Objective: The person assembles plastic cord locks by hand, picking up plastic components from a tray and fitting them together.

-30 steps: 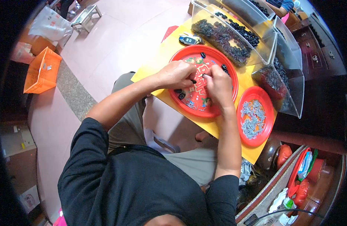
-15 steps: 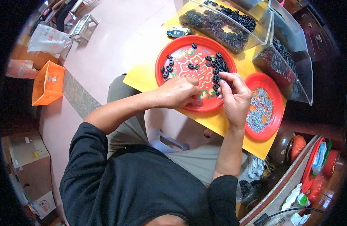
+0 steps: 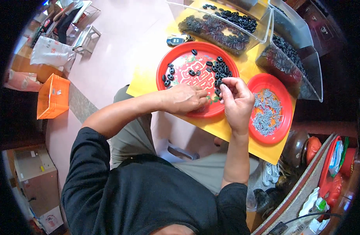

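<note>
Left hand (image 3: 186,99) held palm-down, fingers curled over red tray's (image 3: 159,76) near side; grip can't be told. Black oval pieces (image 3: 221,69) scattered in tray, long axes pointed mixed ways. Right hand (image 3: 238,97) raised at right rim, thumb-forefinger nearly pinched; contents can't be told.

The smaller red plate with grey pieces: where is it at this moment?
In the head view, the plate lies on the yellow board, right of the big red tray and beside the right hand.
</note>
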Available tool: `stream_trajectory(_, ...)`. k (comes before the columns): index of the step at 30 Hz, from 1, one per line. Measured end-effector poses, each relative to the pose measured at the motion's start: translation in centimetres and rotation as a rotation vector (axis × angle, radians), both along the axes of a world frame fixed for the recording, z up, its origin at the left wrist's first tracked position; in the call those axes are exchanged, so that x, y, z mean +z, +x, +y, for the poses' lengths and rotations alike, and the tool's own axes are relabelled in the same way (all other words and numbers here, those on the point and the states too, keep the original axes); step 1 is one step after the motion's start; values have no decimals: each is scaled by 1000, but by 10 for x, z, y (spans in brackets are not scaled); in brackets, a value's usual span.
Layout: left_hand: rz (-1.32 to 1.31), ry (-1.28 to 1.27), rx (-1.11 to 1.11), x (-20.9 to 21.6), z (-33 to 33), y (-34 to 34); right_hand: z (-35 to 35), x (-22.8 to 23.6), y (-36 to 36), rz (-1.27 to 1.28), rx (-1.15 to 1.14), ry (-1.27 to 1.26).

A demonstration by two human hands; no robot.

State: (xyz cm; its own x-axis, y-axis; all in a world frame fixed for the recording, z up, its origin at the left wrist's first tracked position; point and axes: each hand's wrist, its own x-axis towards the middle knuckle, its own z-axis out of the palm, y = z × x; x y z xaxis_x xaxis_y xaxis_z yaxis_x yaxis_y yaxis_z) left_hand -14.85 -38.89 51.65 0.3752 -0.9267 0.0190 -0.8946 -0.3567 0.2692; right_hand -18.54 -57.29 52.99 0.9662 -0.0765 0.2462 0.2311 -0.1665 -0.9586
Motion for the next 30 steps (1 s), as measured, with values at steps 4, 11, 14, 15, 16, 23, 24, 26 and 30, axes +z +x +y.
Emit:
stream_trajectory(4,-34,11,60,0,0,-2,-1,0,0,-47,-27,-42)
stream_trajectory(11,886,-639,509,4,18,18,3,-2,0,14,-7,122)
stream_trajectory(14,1017,-841,624,10,12,8,7,-1,0,-14,37,98)
stream_trajectory(15,1111,-924,589,-5,12,9,8,-1,0,-35,48,86)
stream_trajectory(16,1162,-961,561,-4,12,6,9,-1,0,-55,55,74)
stream_trajectory(23,1426,-1199,602,-4,6,-9,14,1,-6,167,224,308)
stream_trajectory(24,1421,-1202,599,-2,5,-10,14,2,-6,199,242,340)
stream_trajectory(26,1373,-1185,570,2,4,-11,13,6,-7,208,247,333)
stream_trajectory(30,1338,-1165,501,9,2,-12,11,8,-7,229,276,374)
